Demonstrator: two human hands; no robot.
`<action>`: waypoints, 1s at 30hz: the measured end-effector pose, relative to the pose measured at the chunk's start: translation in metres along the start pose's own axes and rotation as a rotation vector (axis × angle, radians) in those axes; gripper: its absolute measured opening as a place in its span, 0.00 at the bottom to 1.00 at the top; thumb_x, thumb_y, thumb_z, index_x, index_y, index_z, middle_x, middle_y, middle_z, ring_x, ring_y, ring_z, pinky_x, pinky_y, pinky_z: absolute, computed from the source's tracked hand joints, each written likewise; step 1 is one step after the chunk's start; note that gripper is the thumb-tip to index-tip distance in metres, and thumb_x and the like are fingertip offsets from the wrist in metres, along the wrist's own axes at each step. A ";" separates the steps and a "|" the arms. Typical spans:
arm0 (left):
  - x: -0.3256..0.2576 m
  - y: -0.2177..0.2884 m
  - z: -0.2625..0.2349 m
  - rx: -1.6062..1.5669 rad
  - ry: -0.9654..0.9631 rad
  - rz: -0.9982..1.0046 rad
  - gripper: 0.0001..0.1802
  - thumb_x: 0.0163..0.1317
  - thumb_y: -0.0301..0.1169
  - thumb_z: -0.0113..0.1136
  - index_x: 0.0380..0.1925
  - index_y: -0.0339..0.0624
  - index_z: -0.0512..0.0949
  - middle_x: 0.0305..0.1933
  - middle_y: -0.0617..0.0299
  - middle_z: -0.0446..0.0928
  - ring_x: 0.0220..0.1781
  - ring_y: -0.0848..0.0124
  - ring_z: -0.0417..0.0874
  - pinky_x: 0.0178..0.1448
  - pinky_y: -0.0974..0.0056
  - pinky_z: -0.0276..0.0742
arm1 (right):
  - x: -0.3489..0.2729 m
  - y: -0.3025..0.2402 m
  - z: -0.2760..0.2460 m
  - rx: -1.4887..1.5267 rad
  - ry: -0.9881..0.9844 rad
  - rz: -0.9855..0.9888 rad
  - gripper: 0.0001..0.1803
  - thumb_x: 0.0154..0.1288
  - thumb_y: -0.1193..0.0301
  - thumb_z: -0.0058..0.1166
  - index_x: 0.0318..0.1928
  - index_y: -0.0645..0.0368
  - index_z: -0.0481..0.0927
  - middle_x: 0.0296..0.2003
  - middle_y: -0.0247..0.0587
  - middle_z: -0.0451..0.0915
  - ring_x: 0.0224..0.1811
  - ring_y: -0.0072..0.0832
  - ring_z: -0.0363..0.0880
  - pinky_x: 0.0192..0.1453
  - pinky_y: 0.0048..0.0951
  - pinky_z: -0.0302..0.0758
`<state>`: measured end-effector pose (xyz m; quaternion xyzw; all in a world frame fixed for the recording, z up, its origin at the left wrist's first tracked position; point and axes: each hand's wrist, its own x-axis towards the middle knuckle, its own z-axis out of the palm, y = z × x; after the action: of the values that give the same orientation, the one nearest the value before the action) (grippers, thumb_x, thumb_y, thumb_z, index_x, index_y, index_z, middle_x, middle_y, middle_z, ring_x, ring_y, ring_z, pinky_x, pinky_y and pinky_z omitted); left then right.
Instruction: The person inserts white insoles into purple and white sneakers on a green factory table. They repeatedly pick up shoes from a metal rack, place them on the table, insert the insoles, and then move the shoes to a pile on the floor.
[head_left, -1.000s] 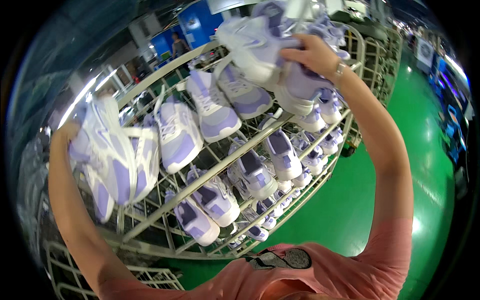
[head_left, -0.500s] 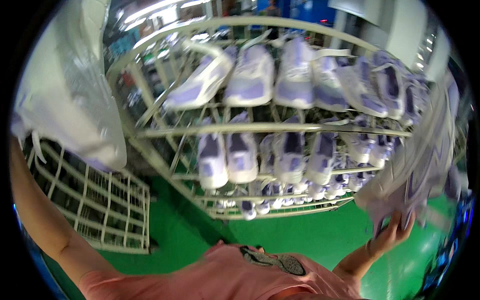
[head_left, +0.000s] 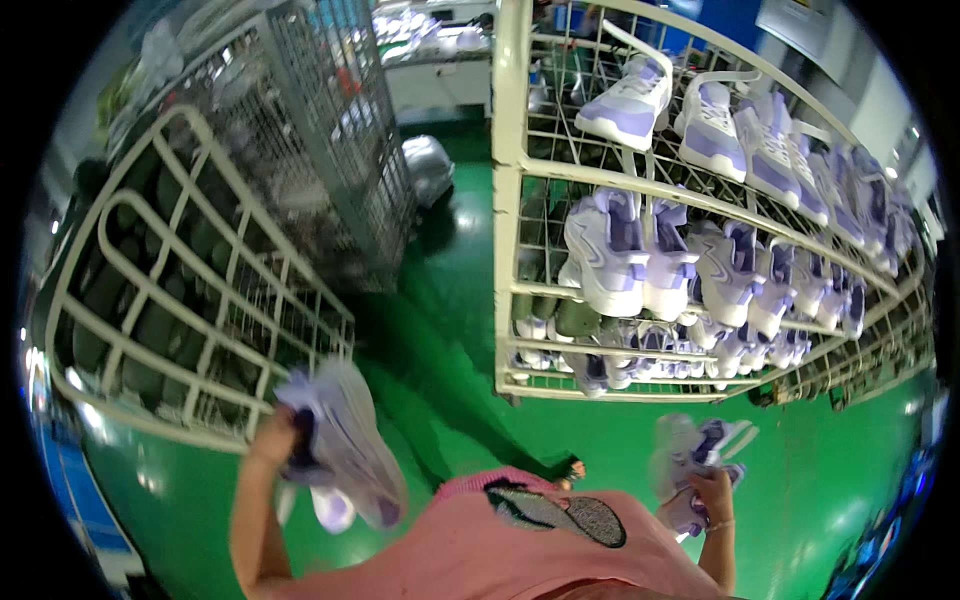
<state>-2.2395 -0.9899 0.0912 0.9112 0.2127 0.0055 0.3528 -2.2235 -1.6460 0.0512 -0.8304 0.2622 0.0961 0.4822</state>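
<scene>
At the lower left, my left hand (head_left: 272,440) is closed on a white and lilac sneaker (head_left: 355,450), gripping it at the collar. A second pale sole tip (head_left: 333,508) shows beneath that shoe; whether the same hand holds it is hidden. On the right, my right hand (head_left: 714,490) is closed around white and lilac sneakers (head_left: 682,445), blurred and partly overlapping, so I cannot tell how many. Both hands are low, on either side of my pink shirt and apart from the cream shoe rack (head_left: 508,250).
Several matching sneakers (head_left: 605,250) fill the rack's tiers. To the left, a cream wire cart (head_left: 185,315) holds dark rounded things, with a tall grey mesh cage (head_left: 340,130) behind it. A silvery bundle (head_left: 428,170) lies on the green floor (head_left: 450,300) beyond.
Both hands have come down from near the camera, still holding sneakers. My view has turned left, so the rack sits farther right and the wire cart and mesh cage show more fully.
</scene>
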 end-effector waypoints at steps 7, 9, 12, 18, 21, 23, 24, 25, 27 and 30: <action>-0.009 -0.144 0.022 0.055 -0.244 -0.133 0.17 0.40 0.36 0.56 0.32 0.40 0.75 0.31 0.49 0.75 0.34 0.55 0.76 0.37 0.59 0.72 | -0.011 -0.085 0.213 0.108 -0.640 0.241 0.15 0.46 0.69 0.57 0.35 0.65 0.74 0.15 0.29 0.64 0.13 0.19 0.60 0.14 0.23 0.58; -0.001 -0.164 0.015 0.078 -0.263 -0.120 0.17 0.40 0.36 0.56 0.31 0.40 0.75 0.31 0.49 0.75 0.34 0.54 0.76 0.37 0.58 0.72 | 0.000 -0.097 0.260 -0.153 -0.816 -0.439 0.09 0.51 0.70 0.53 0.31 0.63 0.76 0.21 0.33 0.71 0.21 0.20 0.66 0.22 0.21 0.64; 0.020 -0.188 0.006 0.092 -0.263 -0.077 0.17 0.39 0.37 0.56 0.31 0.41 0.76 0.30 0.48 0.75 0.34 0.52 0.75 0.36 0.57 0.72 | -0.016 -0.171 0.325 -0.132 -0.964 -0.463 0.13 0.48 0.65 0.53 0.30 0.62 0.76 0.23 0.36 0.73 0.27 0.21 0.69 0.31 0.24 0.66; 0.104 -0.179 -0.001 0.132 -0.191 0.143 0.17 0.39 0.39 0.57 0.29 0.42 0.77 0.29 0.48 0.75 0.33 0.50 0.75 0.36 0.55 0.72 | 0.025 -0.242 0.438 -0.214 -1.027 -0.403 0.17 0.46 0.61 0.52 0.30 0.65 0.75 0.24 0.37 0.74 0.26 0.22 0.69 0.30 0.25 0.66; 0.163 -0.115 -0.019 0.259 -0.213 0.179 0.14 0.41 0.40 0.56 0.27 0.44 0.76 0.27 0.49 0.75 0.32 0.49 0.74 0.36 0.55 0.71 | 0.062 -0.277 0.488 -0.116 -1.015 -0.397 0.19 0.45 0.60 0.52 0.30 0.65 0.75 0.24 0.39 0.75 0.26 0.25 0.71 0.31 0.28 0.67; 0.206 -0.112 -0.012 0.254 0.012 0.181 0.13 0.42 0.39 0.55 0.25 0.43 0.76 0.26 0.48 0.74 0.31 0.48 0.73 0.35 0.53 0.69 | 0.087 -0.302 0.517 -0.151 -0.948 -0.443 0.21 0.44 0.57 0.52 0.30 0.65 0.75 0.24 0.44 0.76 0.27 0.30 0.73 0.32 0.30 0.68; 0.234 -0.099 -0.015 0.219 -0.006 0.373 0.11 0.41 0.35 0.56 0.24 0.40 0.76 0.25 0.46 0.73 0.30 0.48 0.71 0.33 0.52 0.67 | 0.101 -0.319 0.529 -0.165 -0.915 -0.484 0.22 0.43 0.56 0.51 0.29 0.65 0.75 0.25 0.47 0.76 0.28 0.35 0.74 0.34 0.32 0.69; 0.255 -0.065 -0.020 0.242 0.074 0.309 0.09 0.39 0.30 0.54 0.23 0.37 0.75 0.24 0.45 0.72 0.29 0.47 0.71 0.33 0.51 0.66 | 0.115 -0.332 0.534 -0.153 -0.907 -0.484 0.22 0.43 0.56 0.51 0.29 0.65 0.75 0.25 0.47 0.76 0.28 0.35 0.74 0.34 0.32 0.69; 0.299 -0.061 -0.011 0.122 0.081 0.342 0.08 0.40 0.27 0.52 0.23 0.37 0.75 0.23 0.46 0.72 0.30 0.46 0.71 0.34 0.51 0.67 | 0.139 -0.357 0.538 -0.192 -0.816 -0.568 0.21 0.43 0.56 0.51 0.29 0.64 0.75 0.26 0.47 0.76 0.29 0.36 0.75 0.35 0.32 0.69; 0.371 -0.036 -0.010 -0.122 0.028 0.293 0.08 0.38 0.26 0.51 0.23 0.37 0.75 0.23 0.47 0.71 0.30 0.46 0.71 0.35 0.51 0.67 | 0.181 -0.388 0.547 -0.119 -0.724 -0.532 0.22 0.43 0.56 0.52 0.30 0.63 0.76 0.28 0.47 0.77 0.31 0.35 0.76 0.36 0.32 0.70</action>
<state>-1.9169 -0.8148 0.0233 0.9091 0.0819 0.0824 0.4001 -1.8145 -1.0882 -0.0148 -0.8079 -0.1518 0.2681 0.5023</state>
